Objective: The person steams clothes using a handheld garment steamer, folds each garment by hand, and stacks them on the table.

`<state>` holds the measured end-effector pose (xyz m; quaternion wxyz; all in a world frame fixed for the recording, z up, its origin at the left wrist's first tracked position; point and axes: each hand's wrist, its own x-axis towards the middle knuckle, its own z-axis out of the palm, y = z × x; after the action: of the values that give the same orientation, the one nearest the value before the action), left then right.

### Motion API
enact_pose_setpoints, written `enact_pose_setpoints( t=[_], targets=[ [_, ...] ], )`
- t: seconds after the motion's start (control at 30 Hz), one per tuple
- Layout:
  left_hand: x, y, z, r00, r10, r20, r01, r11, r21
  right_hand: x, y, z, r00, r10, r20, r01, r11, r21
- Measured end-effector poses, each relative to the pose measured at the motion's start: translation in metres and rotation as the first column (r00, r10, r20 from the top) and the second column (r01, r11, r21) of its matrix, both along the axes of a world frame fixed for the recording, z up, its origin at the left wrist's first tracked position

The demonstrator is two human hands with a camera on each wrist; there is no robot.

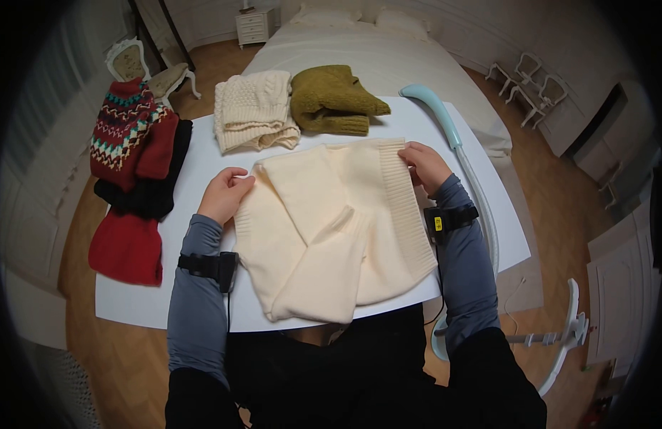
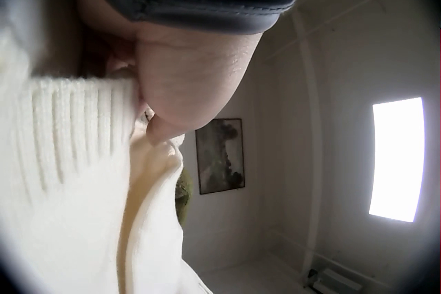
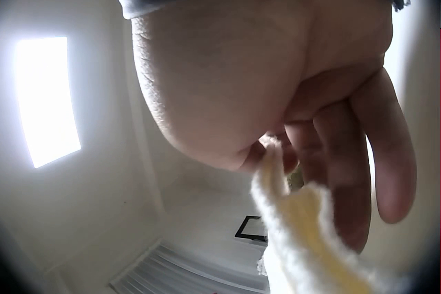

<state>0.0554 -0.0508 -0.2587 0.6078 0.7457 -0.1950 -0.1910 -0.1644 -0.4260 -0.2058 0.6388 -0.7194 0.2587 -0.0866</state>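
A cream knit sweater (image 1: pixel 324 222) lies partly folded on the white table, one sleeve laid across its middle with the cuff (image 1: pixel 343 220) pointing up. At its upper left edge my left hand (image 1: pixel 227 195) pinches the fabric between thumb and fingers; the left wrist view shows ribbing (image 2: pixel 76 135) beside that thumb. My right hand (image 1: pixel 425 168) pinches the upper right corner, at the ribbed hem (image 1: pixel 402 193). In the right wrist view the cream edge (image 3: pixel 275 184) runs up between thumb and index finger, the other fingers extended behind it.
Behind the sweater sit a folded cream cable-knit (image 1: pixel 252 111) and an olive knit (image 1: pixel 334 100). A patterned red sweater (image 1: pixel 123 136), black knitwear (image 1: pixel 148 196) and a red knit (image 1: pixel 125 247) are piled at the left edge. A light-blue steamer handle (image 1: pixel 431 107) with its hose (image 1: pixel 477 193) lies along the right side.
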Motion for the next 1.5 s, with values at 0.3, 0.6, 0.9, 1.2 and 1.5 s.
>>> enact_pose_setpoints(
  t=[0.3,0.6,0.9,1.2,1.5],
  targets=[
    [-0.003,0.004,0.005,0.987,0.023,0.161,-0.027,0.999,0.022,0.003,-0.012,-0.018,0.982,-0.171,-0.083,0.119,0.893,-0.435],
    [0.008,0.004,-0.006,0.987,0.043,0.155,-0.029,0.995,-0.093,0.007,-0.016,-0.027,0.989,-0.038,-0.144,-0.059,0.787,-0.614],
    [0.008,0.003,-0.001,0.986,0.127,0.11,-0.118,0.989,-0.085,0.004,-0.035,-0.04,0.974,-0.077,0.212,0.181,0.827,-0.532],
    [0.01,0.005,-0.006,0.991,0.064,0.115,-0.058,0.997,-0.053,-0.018,0.056,0.022,0.661,0.75,-0.022,-0.726,0.647,0.234],
    [0.012,0.006,-0.007,0.99,0.046,0.135,-0.048,0.999,0.011,0.0,0.004,0.0,0.947,0.241,0.211,-0.254,0.966,0.039]
  ],
)
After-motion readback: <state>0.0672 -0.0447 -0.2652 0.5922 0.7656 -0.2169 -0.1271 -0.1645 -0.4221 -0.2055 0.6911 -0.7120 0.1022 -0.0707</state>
